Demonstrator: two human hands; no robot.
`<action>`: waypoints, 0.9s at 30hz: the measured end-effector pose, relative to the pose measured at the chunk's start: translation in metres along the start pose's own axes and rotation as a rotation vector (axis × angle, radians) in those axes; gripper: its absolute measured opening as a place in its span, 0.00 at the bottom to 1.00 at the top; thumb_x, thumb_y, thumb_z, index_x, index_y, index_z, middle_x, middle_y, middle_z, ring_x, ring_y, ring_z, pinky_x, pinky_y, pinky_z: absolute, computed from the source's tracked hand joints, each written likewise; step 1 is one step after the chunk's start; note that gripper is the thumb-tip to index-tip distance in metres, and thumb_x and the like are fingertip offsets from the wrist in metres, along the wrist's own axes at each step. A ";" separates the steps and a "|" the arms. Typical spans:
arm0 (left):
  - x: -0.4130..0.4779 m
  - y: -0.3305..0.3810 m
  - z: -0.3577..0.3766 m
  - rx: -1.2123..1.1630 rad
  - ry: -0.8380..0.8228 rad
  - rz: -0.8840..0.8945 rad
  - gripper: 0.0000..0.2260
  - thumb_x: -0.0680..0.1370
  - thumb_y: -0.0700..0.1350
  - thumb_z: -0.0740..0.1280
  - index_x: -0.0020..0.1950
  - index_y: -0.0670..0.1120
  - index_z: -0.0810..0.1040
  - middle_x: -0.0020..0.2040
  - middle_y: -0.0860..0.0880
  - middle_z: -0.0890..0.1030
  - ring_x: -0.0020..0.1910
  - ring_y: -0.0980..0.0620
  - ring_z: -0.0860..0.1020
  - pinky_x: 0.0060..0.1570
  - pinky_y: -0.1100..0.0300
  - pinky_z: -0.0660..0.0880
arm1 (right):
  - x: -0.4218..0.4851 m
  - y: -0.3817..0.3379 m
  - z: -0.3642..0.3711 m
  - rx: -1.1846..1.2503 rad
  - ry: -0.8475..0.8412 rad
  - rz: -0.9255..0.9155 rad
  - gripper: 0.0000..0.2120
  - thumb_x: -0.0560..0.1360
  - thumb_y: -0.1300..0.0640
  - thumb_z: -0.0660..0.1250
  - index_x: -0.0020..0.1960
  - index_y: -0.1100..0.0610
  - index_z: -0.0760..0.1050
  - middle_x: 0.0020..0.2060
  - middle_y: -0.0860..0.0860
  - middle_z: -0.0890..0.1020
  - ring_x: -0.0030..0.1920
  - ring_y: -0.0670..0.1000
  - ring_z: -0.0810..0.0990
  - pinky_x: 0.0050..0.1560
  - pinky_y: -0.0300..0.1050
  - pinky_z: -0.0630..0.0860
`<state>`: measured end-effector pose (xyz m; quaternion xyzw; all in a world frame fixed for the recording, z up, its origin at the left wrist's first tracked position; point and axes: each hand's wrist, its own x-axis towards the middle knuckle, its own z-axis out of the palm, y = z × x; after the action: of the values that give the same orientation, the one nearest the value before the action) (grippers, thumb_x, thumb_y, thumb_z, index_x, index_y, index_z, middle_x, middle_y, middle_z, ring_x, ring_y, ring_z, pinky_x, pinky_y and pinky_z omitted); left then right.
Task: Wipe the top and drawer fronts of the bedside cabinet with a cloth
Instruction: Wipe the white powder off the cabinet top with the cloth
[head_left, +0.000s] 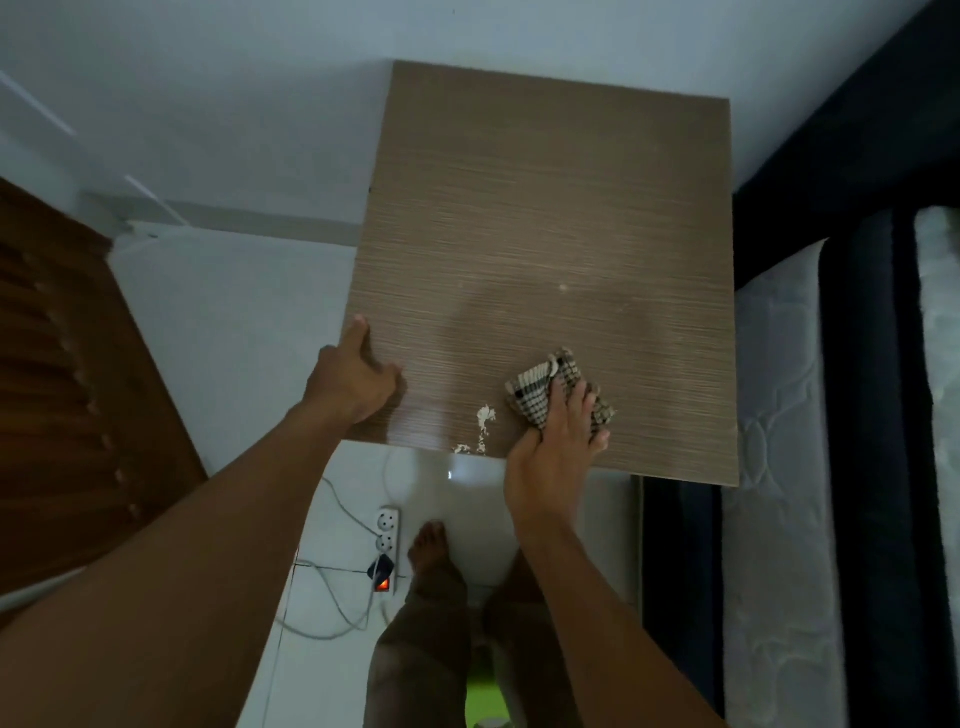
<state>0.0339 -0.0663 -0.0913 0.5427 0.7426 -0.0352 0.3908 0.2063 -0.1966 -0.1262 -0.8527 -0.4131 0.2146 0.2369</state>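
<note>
The bedside cabinet's brown wood-grain top (545, 218) fills the middle of the view, seen from above. Near its front edge the laminate is chipped, showing pale patches (485, 418). A checked beige-and-dark cloth (543, 387) lies bunched on the top near the front right. My right hand (561, 447) presses down on the cloth with spread fingers. My left hand (358, 379) rests on the top's front left corner, thumb along the left edge, fingers relaxed. The drawer fronts are hidden below the top.
A bed with a white quilted mattress (779, 467) and a dark frame stands close on the right. On the white tiled floor lies a power strip (387, 545) with a lit red switch and loose cables. A brown louvred door (67, 389) is at left. My bare feet are below.
</note>
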 end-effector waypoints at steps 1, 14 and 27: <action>0.000 0.000 -0.001 -0.002 -0.004 0.005 0.36 0.77 0.54 0.66 0.80 0.52 0.50 0.70 0.38 0.70 0.67 0.38 0.71 0.64 0.52 0.68 | -0.004 -0.005 0.004 0.011 -0.008 -0.005 0.30 0.75 0.61 0.51 0.77 0.55 0.55 0.77 0.53 0.53 0.77 0.50 0.44 0.74 0.53 0.34; 0.010 -0.012 -0.021 -0.121 -0.116 0.025 0.29 0.79 0.45 0.61 0.78 0.59 0.56 0.77 0.50 0.63 0.72 0.47 0.67 0.61 0.63 0.62 | -0.022 -0.044 0.040 0.087 -0.030 -0.056 0.29 0.73 0.61 0.51 0.75 0.55 0.60 0.77 0.52 0.55 0.77 0.47 0.45 0.74 0.52 0.35; 0.008 -0.014 -0.026 -0.108 -0.170 0.057 0.29 0.79 0.43 0.59 0.79 0.58 0.53 0.77 0.47 0.62 0.72 0.45 0.66 0.67 0.58 0.63 | -0.030 -0.022 0.017 -0.059 -0.294 -0.472 0.25 0.74 0.58 0.48 0.67 0.56 0.72 0.73 0.53 0.66 0.76 0.49 0.57 0.75 0.48 0.41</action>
<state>0.0071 -0.0536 -0.0836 0.5368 0.6920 -0.0299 0.4818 0.1663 -0.2047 -0.1220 -0.6990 -0.6365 0.2629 0.1928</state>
